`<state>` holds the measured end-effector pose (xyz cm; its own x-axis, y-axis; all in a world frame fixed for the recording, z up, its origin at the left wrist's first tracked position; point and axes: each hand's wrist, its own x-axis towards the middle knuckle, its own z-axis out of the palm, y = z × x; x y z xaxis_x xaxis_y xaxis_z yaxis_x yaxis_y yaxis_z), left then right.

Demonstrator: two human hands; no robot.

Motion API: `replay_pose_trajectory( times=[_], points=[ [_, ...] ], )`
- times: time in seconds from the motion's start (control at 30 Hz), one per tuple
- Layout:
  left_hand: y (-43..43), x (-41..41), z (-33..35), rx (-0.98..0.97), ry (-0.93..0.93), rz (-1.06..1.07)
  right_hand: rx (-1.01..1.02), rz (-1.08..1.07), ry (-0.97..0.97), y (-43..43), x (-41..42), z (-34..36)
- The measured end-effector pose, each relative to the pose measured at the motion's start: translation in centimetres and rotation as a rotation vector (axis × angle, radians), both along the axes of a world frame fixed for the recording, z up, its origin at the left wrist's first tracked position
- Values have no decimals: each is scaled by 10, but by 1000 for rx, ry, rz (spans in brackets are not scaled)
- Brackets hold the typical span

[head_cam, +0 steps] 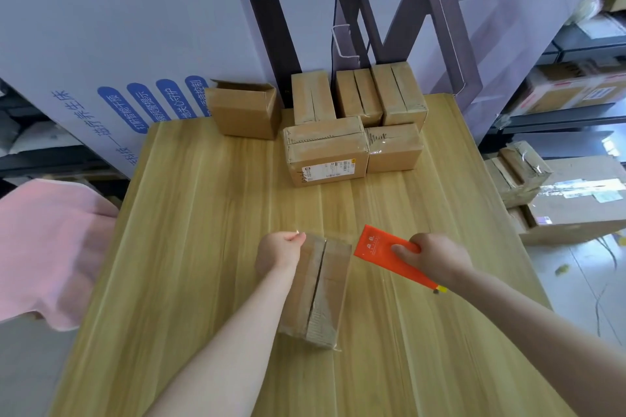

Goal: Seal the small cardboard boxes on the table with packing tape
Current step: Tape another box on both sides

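A small cardboard box (321, 288) lies on the wooden table (203, 247) near its front, flaps closed, a dark seam down its middle. My left hand (279, 249) hovers at the box's far left corner, fingers curled, pinching what looks like the end of clear tape. My right hand (430, 257) grips an orange tape dispenser (379, 247) just right of the box. Several taped boxes (327, 149) stand at the table's back, and one box with raised flaps (244, 112) stands to their left.
A large white carton with blue print (118, 44) leans behind the table. Dark boards (277, 44) stand against the wall. A pink cloth (47, 247) hangs at the left edge. More cartons (569, 200) and shelves are off to the right.
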<state>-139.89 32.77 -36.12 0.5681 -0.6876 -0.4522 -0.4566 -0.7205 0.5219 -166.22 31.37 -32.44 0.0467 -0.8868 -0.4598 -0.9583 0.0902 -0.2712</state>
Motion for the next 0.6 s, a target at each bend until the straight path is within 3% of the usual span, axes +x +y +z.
replay_pose_trajectory(
  times=[0.13, 0.2, 0.3, 0.33, 0.4, 0.6],
  points=[
    [-1, -6, -12, 71, 324, 235, 1, -8, 13, 1, 6, -3],
    [5, -12, -21, -7, 260, 225, 0, 1, 18, 1, 6, -3],
    [22, -19, -23, -308, 102, 67, -23, 37, 60, -4, 6, -1],
    [26, -21, -24, -328, 83, -16, -35, 57, 83, -6, 7, 0],
    [28, -23, -26, -253, 74, -154, -64, 115, 140, -10, 10, 3],
    [22, -17, -31, -193, 42, -258, -145, 315, 278, -22, 22, 19]
  ],
)
